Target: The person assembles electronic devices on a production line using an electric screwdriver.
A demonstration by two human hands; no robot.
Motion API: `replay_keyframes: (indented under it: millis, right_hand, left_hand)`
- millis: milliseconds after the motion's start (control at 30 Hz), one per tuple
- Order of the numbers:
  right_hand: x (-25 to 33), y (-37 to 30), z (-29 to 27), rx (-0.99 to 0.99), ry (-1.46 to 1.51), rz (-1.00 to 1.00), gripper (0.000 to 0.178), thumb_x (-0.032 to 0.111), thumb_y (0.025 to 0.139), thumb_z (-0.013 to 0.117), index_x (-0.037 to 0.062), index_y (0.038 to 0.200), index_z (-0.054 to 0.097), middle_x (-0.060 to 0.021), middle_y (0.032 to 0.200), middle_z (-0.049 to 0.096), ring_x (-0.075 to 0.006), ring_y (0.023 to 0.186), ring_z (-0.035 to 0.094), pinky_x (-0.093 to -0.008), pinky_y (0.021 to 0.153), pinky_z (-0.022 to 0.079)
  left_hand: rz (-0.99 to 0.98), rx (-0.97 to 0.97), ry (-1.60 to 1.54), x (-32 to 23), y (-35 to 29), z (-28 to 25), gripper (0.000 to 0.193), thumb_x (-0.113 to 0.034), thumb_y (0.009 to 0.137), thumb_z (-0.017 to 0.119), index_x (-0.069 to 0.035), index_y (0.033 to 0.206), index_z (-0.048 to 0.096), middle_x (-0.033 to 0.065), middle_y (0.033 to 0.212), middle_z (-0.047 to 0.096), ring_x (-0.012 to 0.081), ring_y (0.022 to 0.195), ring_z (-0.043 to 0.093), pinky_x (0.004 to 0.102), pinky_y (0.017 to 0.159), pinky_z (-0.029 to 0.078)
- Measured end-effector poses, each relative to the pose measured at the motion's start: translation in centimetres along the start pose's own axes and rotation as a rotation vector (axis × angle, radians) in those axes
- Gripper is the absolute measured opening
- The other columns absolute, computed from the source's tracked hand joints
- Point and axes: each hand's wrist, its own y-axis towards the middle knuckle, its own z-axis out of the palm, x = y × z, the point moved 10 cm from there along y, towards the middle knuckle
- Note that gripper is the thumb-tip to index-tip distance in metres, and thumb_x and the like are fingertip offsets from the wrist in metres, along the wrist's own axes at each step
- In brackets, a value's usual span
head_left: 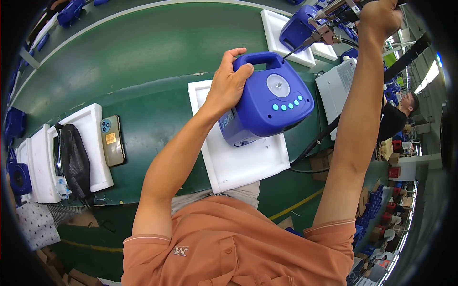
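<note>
A blue portable speaker (255,112) with a carry handle, a round pale disc and a row of light-blue buttons rests tilted on a white foam tray (224,176). My left hand (229,81) grips its upper left corner by the handle, thumb on top. At the upper right, my right hand (380,20) is closed around the upper part of a metal screwdriver tool (327,34). The thin bit of that tool slants down to the speaker's top right corner, close beside the handle's end. Part of my right fingers is cut off by the picture's edge.
Another blue speaker (299,29) sits on foam behind the tool. A grey-white box (336,83) and a black hose (324,136) are at the right. Leftward lie a phone (113,143), a black mesh pouch (75,157) and foam trays. A person (398,114) is at the far right.
</note>
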Motion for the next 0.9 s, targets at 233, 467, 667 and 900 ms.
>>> replay_keyframes:
  millis: [233, 467, 667, 900]
  right_hand:
    - [1.6, -0.3, -0.2, -0.022, -0.010, -0.104, 0.060, 0.049, 0.106, 0.053, -0.0097, 0.106, 0.067, -0.0113, 0.087, 0.068, -0.0217, 0.080, 0.064, -0.0361, 0.078, 0.050]
    - [1.1, -0.1, -0.6, -0.008, -0.055, -0.061, 0.059, 0.049, 0.106, 0.053, -0.0079, 0.105, 0.068, -0.0113, 0.086, 0.068, -0.0210, 0.078, 0.063, -0.0352, 0.075, 0.050]
    - [3.0, -2.8, -0.2, 0.100, -0.038, 0.048, 0.057, 0.048, 0.107, 0.053, -0.0074, 0.104, 0.068, -0.0115, 0.088, 0.068, -0.0196, 0.079, 0.063, -0.0349, 0.075, 0.050]
    - [-0.8, -0.7, -0.1, -0.029, 0.014, -0.252, 0.050, 0.044, 0.108, 0.053, -0.0010, 0.096, 0.070, -0.0034, 0.075, 0.064, -0.0126, 0.066, 0.058, -0.0305, 0.063, 0.047]
  left_hand:
    - [-0.002, 0.004, 0.022, 0.1, 0.1, 0.0, 0.057, -0.028, 0.093, 0.061, -0.001, 0.142, 0.048, 0.0149, 0.116, 0.062, 0.0202, 0.096, 0.062, 0.0331, 0.088, 0.050]
    - [0.010, -0.001, -0.008, 0.1, 0.0, 0.1, 0.056, -0.028, 0.093, 0.062, -0.002, 0.141, 0.048, 0.0140, 0.110, 0.063, 0.0195, 0.094, 0.062, 0.0329, 0.087, 0.050]
    - [-0.012, -0.011, 0.001, 0.2, -0.1, -0.3, 0.057, -0.029, 0.093, 0.062, -0.002, 0.141, 0.048, 0.0132, 0.108, 0.063, 0.0197, 0.093, 0.062, 0.0329, 0.086, 0.051]
    - [-0.041, 0.017, 0.006, 0.4, 0.1, 0.4, 0.058, -0.030, 0.093, 0.062, -0.003, 0.142, 0.048, 0.0134, 0.108, 0.063, 0.0198, 0.096, 0.062, 0.0326, 0.088, 0.050]
